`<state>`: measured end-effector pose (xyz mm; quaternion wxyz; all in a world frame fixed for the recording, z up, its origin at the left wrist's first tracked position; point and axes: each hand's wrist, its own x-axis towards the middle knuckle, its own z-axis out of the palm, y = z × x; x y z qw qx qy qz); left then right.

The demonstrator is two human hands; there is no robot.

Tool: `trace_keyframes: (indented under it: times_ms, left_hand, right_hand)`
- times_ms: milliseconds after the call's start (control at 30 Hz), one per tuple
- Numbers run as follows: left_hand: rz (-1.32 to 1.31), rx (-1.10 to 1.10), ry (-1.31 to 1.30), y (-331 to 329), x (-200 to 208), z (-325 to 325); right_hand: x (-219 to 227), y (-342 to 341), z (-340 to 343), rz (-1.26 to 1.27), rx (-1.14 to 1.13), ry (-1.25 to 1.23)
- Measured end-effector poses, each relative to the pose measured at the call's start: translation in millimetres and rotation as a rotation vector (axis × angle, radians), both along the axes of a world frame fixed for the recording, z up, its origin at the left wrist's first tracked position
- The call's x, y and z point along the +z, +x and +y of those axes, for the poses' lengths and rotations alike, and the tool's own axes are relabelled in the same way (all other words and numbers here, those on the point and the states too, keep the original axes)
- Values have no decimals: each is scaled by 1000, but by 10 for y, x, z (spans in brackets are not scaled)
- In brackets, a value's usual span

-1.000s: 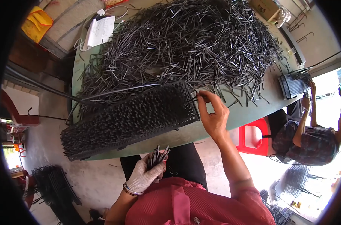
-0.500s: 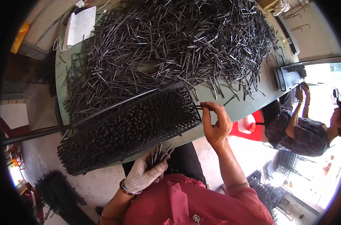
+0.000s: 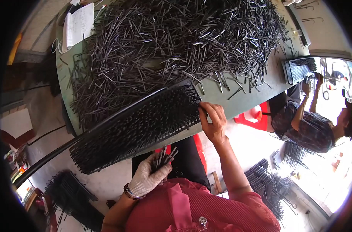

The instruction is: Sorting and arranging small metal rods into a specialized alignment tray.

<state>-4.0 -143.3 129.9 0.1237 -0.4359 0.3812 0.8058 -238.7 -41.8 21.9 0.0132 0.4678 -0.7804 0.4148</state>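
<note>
A long black rack [image 3: 133, 125] lies slantwise over the table's near edge, crowded with upright thin dark rods. At its right end is my bare right hand [image 3: 214, 120], thumb and fingers pinched together against the corner. Whatever sits between those fingertips is hidden. Below the rack, close to my body, my left hand [image 3: 147, 178] wears a white knitted glove and is closed round a bunch of short dark rods [image 3: 164, 157], whose ends stick up. Beyond the rack spreads a large heap of loose dark rods [image 3: 176, 42].
The heap covers much of the green table [image 3: 238, 102]. An open notebook [image 3: 78, 25] lies at far left. At right, a co-worker [image 3: 309, 127] handles a similar rack [image 3: 299, 70], near a red stool [image 3: 257, 118]. More racks of rods [image 3: 69, 197] stand on the floor.
My right hand, earlier pinching rods just off the rack's right end, has moved left against that corner. My left hand keeps its bunch. The view has shifted slightly.
</note>
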Motion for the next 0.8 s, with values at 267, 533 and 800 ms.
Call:
trace_keyframes:
  times_ms: [267, 533, 800]
  left_hand:
    - [-43, 28, -12, 60, 238, 24]
    - [-99, 32, -71, -150, 430, 43]
    - [-126, 72, -41, -402, 506, 61]
  right_hand:
    - [86, 19, -19, 12, 23, 84]
    - [114, -10, -31, 32, 58, 104]
    - [134, -39, -24, -58, 97, 95]
